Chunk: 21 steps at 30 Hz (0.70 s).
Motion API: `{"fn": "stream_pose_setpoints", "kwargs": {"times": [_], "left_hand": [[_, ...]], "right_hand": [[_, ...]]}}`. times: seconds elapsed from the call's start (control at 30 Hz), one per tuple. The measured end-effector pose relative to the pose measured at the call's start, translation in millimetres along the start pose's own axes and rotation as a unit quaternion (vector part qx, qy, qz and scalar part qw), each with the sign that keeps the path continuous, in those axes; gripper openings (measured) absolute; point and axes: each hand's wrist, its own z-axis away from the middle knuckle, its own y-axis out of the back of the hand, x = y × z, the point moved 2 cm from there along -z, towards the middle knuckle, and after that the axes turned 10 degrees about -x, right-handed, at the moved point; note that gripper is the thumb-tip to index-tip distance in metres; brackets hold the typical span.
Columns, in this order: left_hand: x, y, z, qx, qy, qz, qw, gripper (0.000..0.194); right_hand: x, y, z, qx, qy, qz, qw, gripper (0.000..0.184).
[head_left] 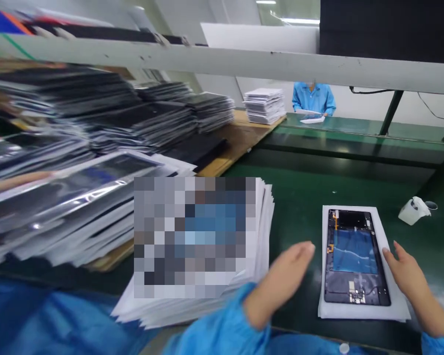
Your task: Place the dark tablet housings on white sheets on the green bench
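Note:
A black tablet back housing (355,291) with a blue film (355,251) over its middle lies on a white sheet stack (399,309) on the green bench. My right hand (409,273) is at its right edge, thumb and finger apart; whether it touches the housing I cannot tell. To the left of the sheets, my left hand (290,276) is held with its fingers stretched toward the housing, apart from it and holding nothing. A tall pile of white sheets (264,231) stands beside my left hand, its top mostly pixelated.
Stacked dark panels with white interleaves (159,121) fill the left side, blurred. Another person's hand (18,182) rests on a glossy panel (107,177) there. A small white container (413,211) stands at right. A shelf beam (222,61) crosses overhead; a person in blue (313,98) works beyond.

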Motion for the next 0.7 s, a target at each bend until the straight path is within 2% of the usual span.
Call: {"fn": "stream_pose_setpoints", "kwargs": {"times": [0.03,0.07,0.1,0.17,0.27,0.47,0.6,0.7], "left_hand": [[-7.6,-24.3,-11.6,-0.042,-0.005,0.021,0.999,0.035],[-16.4,-44.0,-22.8,-0.059,0.005,0.037,0.998,0.036],[-25.4,-58.5,-32.7,-0.052,0.031,0.034,0.998,0.037],[-38.1,-73.6,-46.6,-0.029,0.058,0.001,0.998,0.036],[-41.1,-73.3,-52.6,-0.003,0.058,-0.062,0.996,0.030],[-28.7,-62.5,-49.8,0.006,0.043,-0.102,0.994,0.021],[-31.4,-63.1,-52.8,0.020,0.058,-0.003,0.998,0.024],[-33.9,-65.1,-55.5,-0.025,0.107,0.120,0.987,0.025]], "right_hand": [[0.8,-1.4,-4.5,-0.008,-0.003,0.014,1.000,0.050],[1.9,-2.3,-8.4,-0.017,-0.005,0.027,0.999,0.048],[2.8,-2.9,-11.5,-0.030,-0.006,0.041,0.999,0.045],[3.6,-3.2,-15.2,-0.058,0.001,0.068,0.996,0.036],[1.3,-4.2,-14.8,-0.075,0.011,0.106,0.991,0.030],[-13.5,-14.9,1.1,-0.048,0.002,0.104,0.993,0.029],[-21.5,-17.2,9.0,-0.039,0.009,0.050,0.998,0.032],[-22.7,-17.7,11.5,-0.056,0.007,-0.032,0.998,0.036]]}}
